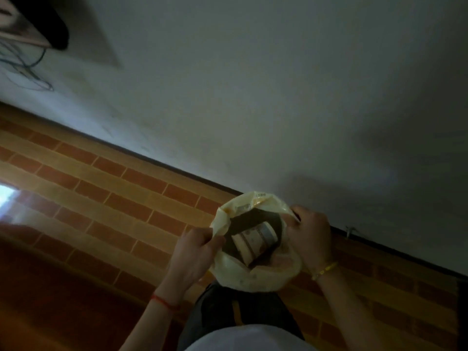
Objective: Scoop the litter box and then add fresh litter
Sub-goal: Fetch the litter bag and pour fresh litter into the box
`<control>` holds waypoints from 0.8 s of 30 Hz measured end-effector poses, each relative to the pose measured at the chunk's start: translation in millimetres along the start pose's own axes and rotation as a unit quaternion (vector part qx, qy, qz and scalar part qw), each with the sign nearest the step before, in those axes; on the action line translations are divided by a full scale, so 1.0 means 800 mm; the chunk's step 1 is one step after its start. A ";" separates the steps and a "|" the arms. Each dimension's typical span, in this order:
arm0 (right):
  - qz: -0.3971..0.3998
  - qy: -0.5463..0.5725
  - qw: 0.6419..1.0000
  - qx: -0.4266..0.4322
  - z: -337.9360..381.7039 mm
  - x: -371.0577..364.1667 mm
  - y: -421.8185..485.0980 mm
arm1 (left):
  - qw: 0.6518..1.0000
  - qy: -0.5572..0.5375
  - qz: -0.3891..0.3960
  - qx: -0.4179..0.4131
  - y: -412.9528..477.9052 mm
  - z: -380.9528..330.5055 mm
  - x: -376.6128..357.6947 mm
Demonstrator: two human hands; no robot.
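A pale yellowish plastic bag (255, 277) hangs in front of me, held open between both hands. My left hand (195, 252) pinches its left rim and my right hand (309, 236) grips its right rim. Inside the bag lies a dark flat piece (249, 219) and a light cylindrical cup-like item (255, 239) with printed bands. No litter box or scoop shows in this dim, blurred view.
Below is a floor of red and tan brick-pattern tiles (106, 188) meeting a white wall (253, 84) along a dark baseboard. Dark cables (25, 69) hang at the upper left under a dark object (50, 24). My dark trousers (228, 312) show beneath the bag.
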State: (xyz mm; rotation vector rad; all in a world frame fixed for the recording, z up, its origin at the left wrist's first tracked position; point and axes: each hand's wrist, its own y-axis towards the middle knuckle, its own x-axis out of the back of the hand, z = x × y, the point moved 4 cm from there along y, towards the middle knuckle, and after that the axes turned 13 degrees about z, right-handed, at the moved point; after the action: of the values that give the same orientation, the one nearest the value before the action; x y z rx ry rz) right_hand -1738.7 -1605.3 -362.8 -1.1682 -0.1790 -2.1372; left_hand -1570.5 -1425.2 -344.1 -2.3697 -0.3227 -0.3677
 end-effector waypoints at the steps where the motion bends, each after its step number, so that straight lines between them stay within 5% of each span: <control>1: -0.010 0.006 1.000 -0.022 -0.008 0.004 -0.012 | 1.000 0.016 0.009 -0.012 -0.001 -0.006 -0.003; 10: -0.134 0.098 0.958 -0.233 -0.048 0.016 -0.168 | 0.954 0.206 0.156 -0.151 0.000 -0.061 -0.049; 24: -0.330 0.166 0.757 -0.540 -0.042 -0.039 -0.471 | 0.757 0.392 0.431 -0.296 -0.076 -0.089 -0.238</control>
State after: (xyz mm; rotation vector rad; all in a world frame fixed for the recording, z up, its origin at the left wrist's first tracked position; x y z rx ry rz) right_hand -1986.1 -1319.3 -333.3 -1.3706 1.1231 -3.1719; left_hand -1779.2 -1454.5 -322.7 -2.3446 1.4181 -1.0353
